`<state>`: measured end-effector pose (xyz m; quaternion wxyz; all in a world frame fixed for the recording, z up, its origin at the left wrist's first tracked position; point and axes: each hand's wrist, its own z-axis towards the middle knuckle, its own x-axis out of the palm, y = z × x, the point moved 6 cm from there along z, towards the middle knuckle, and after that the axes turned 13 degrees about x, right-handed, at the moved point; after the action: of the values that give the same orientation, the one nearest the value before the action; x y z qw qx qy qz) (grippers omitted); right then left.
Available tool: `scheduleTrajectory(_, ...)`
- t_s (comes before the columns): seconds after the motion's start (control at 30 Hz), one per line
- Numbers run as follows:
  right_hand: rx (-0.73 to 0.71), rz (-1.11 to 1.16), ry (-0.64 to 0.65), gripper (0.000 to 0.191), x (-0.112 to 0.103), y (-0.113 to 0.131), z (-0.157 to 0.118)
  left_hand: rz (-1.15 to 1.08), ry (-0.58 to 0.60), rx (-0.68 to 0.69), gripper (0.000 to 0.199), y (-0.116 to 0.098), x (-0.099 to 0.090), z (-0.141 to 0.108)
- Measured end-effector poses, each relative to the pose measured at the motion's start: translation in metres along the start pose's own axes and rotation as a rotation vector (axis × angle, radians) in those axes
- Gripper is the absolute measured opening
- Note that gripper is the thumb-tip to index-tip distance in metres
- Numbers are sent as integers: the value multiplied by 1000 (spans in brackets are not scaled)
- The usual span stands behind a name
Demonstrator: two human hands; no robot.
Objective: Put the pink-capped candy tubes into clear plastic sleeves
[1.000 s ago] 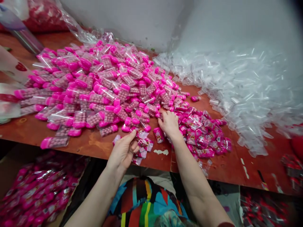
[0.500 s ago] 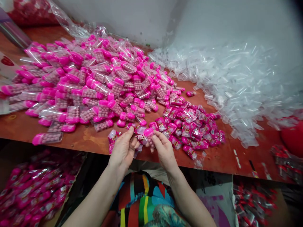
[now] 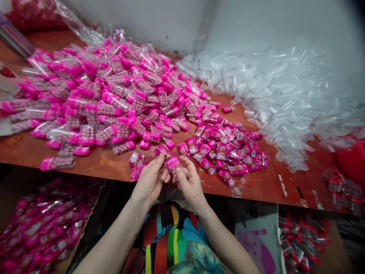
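Note:
My left hand [image 3: 151,178] pinches a printed pink wrapper sleeve [image 3: 162,150] between thumb and fingers. In my right hand [image 3: 191,183] is a small clear candy container [image 3: 172,163] with a pink cap and pink balls inside, its cap end toward the sleeve. The two overlap at the front edge of the table; whether the container is inside the sleeve I cannot tell. Flat printed sleeves [image 3: 138,166] lie just left of my left hand. Beyond my right hand is a heap of wrapped containers [image 3: 228,150].
A large pile of unwrapped pink-capped containers [image 3: 114,99] covers the left of the red-brown table [image 3: 256,192]. Clear empty tubes [image 3: 273,99] are heaped at the right by the wall. Below the edge stand boxes of wrapped pink packs [image 3: 42,224] and red-capped pieces [image 3: 302,239].
The container has tilted and come down toward the sleeve, and my two hands are closer together. The sleeve now shows its printed face. The view has shifted slightly.

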<state>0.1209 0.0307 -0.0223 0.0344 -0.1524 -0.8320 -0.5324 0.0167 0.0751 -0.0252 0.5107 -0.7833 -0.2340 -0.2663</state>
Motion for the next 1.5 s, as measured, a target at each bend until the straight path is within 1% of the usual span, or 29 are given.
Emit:
scheduleTrajectory(0.1, -74, -115, -33, 42, -1, 0, -3, 25, 51, -37, 30, 3, 3, -4)
scheduleTrajectory(0.17, -147, -241, -63, 44, 0, 3, -6, 33, 69, -59, 30, 5, 4, -5)
scheduleTrajectory(0.23, -182, -300, -80, 44, 0, 6, -7, 46, 79, -89, 31, 8, 5, -7)
scheduleTrajectory(0.27, -166, -272, -77, 44, 1, 7, -7, 55, 85, -104, 31, 10, 5, -7)
scheduleTrajectory(0.33, -51, -116, -46, 42, 1, 6, -5, 76, 98, -123, 32, 12, 5, -9)
scheduleTrajectory(0.43, 178, 134, 91, 41, 7, 0, -2, 116, 119, -137, 33, 12, 7, -11)
scheduleTrajectory(0.5, 225, 183, 171, 44, 10, -1, -3, 145, 120, -137, 34, 9, 7, -11)
scheduleTrajectory(0.57, 199, 149, 206, 50, 9, -2, -4, 164, 103, -111, 34, 6, 7, -12)
scheduleTrajectory(0.63, 160, 76, 204, 52, 6, -5, -5, 173, 87, -87, 34, 3, 7, -12)
scheduleTrajectory(0.7, 84, -28, 137, 49, 1, -6, -6, 159, 97, -94, 34, 5, 8, -13)
scheduleTrajectory(0.8, -100, -250, -41, 47, -6, 0, -8, 104, 128, -115, 31, 10, 10, -15)
scheduleTrajectory(0.87, -153, -319, -86, 49, -7, 3, -9, 90, 135, -119, 30, 10, 10, -16)
scheduleTrajectory(0.97, -111, -262, -37, 50, -5, 2, -10, 108, 112, -117, 31, 7, 9, -15)
scheduleTrajectory(1.1, -59, -224, 34, 48, 1, -2, -13, 94, 26, -66, 34, 0, 7, -10)
scheduleTrajectory(1.2, -62, -140, 22, 50, 1, -3, -14, 96, 65, -98, 34, 4, 8, -9)
scheduleTrajectory(1.27, -20, -62, 29, 51, 0, -5, -13, 94, 95, -122, 34, 8, 7, -10)
scheduleTrajectory(1.3, 26, -18, 59, 53, 0, -8, -12, 89, 107, -132, 35, 10, 7, -10)
scheduleTrajectory(1.4, 176, 75, 205, 54, 2, -13, -11, 91, 155, -155, 38, 12, 6, -13)
scheduleTrajectory(1.43, 181, 59, 217, 54, 1, -12, -11, 98, 171, -159, 38, 12, 6, -14)
scheduleTrajectory(1.47, 147, 8, 189, 53, -1, -10, -11, 108, 176, -155, 37, 12, 7, -14)
scheduleTrajectory(1.5, 83, -73, 133, 53, -4, -6, -12, 121, 170, -147, 36, 11, 7, -14)
